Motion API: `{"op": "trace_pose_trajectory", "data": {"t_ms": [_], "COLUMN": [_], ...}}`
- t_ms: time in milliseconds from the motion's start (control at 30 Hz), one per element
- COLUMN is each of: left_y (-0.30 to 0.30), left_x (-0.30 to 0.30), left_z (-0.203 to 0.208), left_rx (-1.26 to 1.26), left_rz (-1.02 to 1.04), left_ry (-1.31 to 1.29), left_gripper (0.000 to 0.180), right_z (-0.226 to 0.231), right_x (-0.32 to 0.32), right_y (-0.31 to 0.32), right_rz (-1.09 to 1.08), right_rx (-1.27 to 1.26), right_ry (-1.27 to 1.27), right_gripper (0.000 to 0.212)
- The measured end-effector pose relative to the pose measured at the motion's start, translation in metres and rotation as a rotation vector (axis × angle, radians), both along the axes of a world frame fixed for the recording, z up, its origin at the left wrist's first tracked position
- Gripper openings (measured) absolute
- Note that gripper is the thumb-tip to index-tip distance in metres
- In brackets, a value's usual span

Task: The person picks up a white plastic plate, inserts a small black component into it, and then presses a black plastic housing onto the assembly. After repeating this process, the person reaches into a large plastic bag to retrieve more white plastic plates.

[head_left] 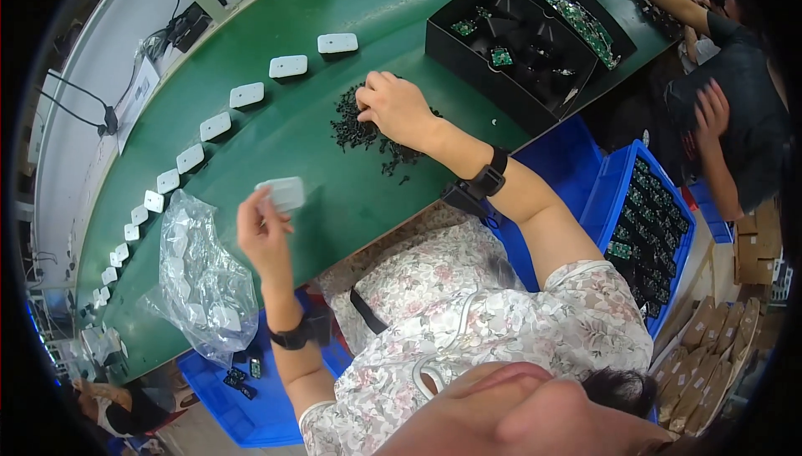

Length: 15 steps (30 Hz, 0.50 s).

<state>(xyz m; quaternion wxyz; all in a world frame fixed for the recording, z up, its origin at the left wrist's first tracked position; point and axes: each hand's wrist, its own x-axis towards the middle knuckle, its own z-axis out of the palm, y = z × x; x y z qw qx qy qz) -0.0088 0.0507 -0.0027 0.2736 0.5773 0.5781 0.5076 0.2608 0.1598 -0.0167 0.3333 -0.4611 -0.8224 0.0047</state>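
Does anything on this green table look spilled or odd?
One thing: small black parts lie in a loose heap directly on the green table, by the right hand, with strays toward the near edge. They look spilled, though perhaps deliberately poured out. The row of white cases looks orderly.

Green table (355,213); on the table, white covers (246,95), black small parts (346,128), a black box (491,88), green circuit boards (583,25); above the table, a whitish held cover (286,193); beside the table, a blue bin (613,203) and a pale shirt (501,322) with pink and greyish flowers
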Motion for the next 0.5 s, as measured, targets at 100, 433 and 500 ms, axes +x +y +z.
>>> {"op": "trace_pose_trajectory", "data": {"t_ms": [100, 433, 500], "left_y": [0.000, -0.005, -0.012], "left_x": [0.027, 0.066, 0.068], "left_z": [-0.005, 0.010, 0.013], "left_rx": [0.037, 0.136, 0.167], "left_rz": [-0.056, -0.070, -0.055], "left_ry": [-0.030, -0.070, -0.041], "left_gripper": [0.017, 0.020, 0.019], "right_z": [0.004, 0.033, 0.033], "right_x": [-0.009, -0.043, -0.046], "right_y": [-0.001, -0.064, -0.072], "right_rz": [0.012, 0.451, 0.497], "right_rx": [0.002, -0.416, -0.351], "right_ry": [0.132, 0.774, 0.762], "right_gripper": [0.015, 0.011, 0.012]}}
